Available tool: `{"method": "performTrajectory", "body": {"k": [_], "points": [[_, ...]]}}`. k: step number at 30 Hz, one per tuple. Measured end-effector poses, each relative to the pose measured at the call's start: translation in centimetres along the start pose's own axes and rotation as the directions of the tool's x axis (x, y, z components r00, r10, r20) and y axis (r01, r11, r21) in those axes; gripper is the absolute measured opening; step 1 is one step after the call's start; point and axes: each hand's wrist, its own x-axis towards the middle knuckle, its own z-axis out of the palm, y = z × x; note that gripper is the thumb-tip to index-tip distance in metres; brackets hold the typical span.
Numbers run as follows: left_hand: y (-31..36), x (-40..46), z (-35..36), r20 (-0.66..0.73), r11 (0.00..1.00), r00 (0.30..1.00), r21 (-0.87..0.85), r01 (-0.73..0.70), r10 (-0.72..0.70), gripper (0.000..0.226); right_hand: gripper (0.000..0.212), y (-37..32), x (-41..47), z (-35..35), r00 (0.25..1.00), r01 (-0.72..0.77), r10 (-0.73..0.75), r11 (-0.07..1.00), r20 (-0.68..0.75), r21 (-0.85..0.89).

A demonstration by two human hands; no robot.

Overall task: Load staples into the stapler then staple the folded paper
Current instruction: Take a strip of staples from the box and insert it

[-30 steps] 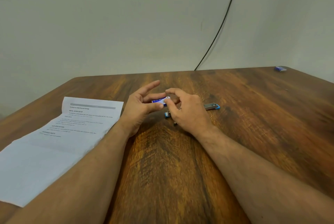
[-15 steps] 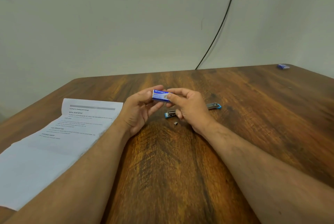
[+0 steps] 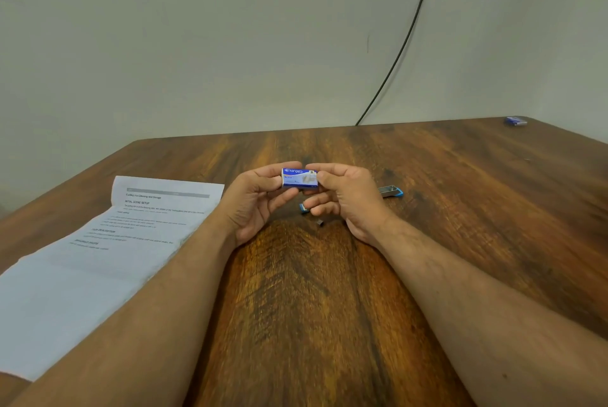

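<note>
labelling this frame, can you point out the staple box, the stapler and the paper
staple box (image 3: 299, 177): head view, on its printed front face, between both hands
stapler (image 3: 390, 191): head view, on the metal end right of the right hand
paper (image 3: 98, 262): head view, on the middle of the sheet

The table (image 3: 460, 209) is dark wood with strong grain and a soft sheen. The staple box (image 3: 299, 177) looks like glossy printed card. At 9 o'clock, the sheet (image 3: 98, 258) is matt white paper. The stapler (image 3: 391, 191) shows grey metal with blue plastic.
</note>
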Motion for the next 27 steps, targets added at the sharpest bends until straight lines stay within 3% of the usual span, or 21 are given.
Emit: {"method": "performTrajectory", "body": {"k": [7, 11, 21, 27], "points": [[0.19, -0.11, 0.54, -0.065, 0.999, 0.997, 0.022, 0.030, -0.029, 0.036, 0.021, -0.27, -0.20, 0.06, 1.000, -0.004, 0.004, 1.000, -0.002, 0.010], [0.16, 0.14, 0.79, -0.135, 1.000, 0.991, 0.014, 0.008, -0.006, 0.025, 0.019, -0.24, -0.16, 0.22, 1.000, 0.015, -0.015, 1.000, -0.004, 0.002], [0.03, 0.36, 0.93, -0.172, 1.000, 0.985, 0.026, -0.010, 0.014, 0.023, 0.015, -0.54, -0.48, 0.45, 1.000, 0.020, -0.020, 1.000, -0.008, 0.017], [-0.02, 0.44, 0.89, -0.242, 0.998, 0.970, -0.043, -0.037, 0.025, 0.015, 0.015, -0.45, -0.30, 0.30, 1.000, 0.001, -0.001, 1.000, -0.003, -0.019]]}}
